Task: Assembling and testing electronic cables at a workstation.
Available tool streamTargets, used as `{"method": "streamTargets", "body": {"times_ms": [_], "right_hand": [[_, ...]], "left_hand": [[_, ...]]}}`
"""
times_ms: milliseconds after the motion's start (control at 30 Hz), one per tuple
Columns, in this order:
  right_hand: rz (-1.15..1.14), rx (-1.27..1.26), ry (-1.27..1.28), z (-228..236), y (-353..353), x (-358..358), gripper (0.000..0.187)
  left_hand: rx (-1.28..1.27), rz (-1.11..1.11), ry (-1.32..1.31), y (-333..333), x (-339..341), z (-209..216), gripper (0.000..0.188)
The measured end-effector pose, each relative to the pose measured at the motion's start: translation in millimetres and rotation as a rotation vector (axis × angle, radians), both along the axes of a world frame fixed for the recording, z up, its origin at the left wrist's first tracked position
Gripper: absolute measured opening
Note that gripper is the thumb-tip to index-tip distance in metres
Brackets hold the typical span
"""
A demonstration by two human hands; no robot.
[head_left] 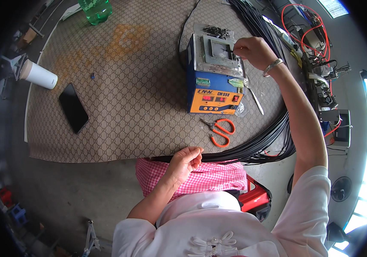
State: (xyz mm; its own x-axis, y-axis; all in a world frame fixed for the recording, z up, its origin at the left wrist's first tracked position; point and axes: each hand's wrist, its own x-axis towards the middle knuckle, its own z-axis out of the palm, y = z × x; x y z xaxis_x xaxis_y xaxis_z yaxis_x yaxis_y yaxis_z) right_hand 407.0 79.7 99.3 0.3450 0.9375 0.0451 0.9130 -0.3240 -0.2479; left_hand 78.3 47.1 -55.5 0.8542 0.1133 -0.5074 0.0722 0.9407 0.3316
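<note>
A solder pot (212, 81), a blue and orange box with red displays, stands on the patterned table cover. On its top sits a square metal basin (220, 49). My right hand (254, 50) is over the basin's right rim, fingers pinched around a small dark piece that I cannot make out. My left hand (186, 162) is at the table's front edge with its fingers curled together; whatever they hold, if anything, is hidden. Close to it run the black cables (252, 155). Orange-handled scissors (220, 131) lie in front of the pot.
Dark scraps (216, 31) lie behind the basin. A metal spatula-like tool (255, 98) rests right of the pot. The cable bundle curves around the table's right side. Farther left are a black phone (73, 108), a white tumbler (38, 74) and a green bottle (96, 10).
</note>
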Motion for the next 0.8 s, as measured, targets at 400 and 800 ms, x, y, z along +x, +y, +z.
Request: {"method": "streamTargets", "body": {"times_ms": [400, 800], "right_hand": [[-0.025, -0.045, -0.03, -8.1, 7.0, -3.8, 0.012], [-0.014, 0.102, 0.006, -9.8, -8.0, -6.8, 0.014]], "left_hand": [[-0.011, -0.008, 0.021, 1.0, 0.6, 1.1, 0.015], [-0.005, -0.007, 0.012, 0.7, 0.7, -0.2, 0.015]]}}
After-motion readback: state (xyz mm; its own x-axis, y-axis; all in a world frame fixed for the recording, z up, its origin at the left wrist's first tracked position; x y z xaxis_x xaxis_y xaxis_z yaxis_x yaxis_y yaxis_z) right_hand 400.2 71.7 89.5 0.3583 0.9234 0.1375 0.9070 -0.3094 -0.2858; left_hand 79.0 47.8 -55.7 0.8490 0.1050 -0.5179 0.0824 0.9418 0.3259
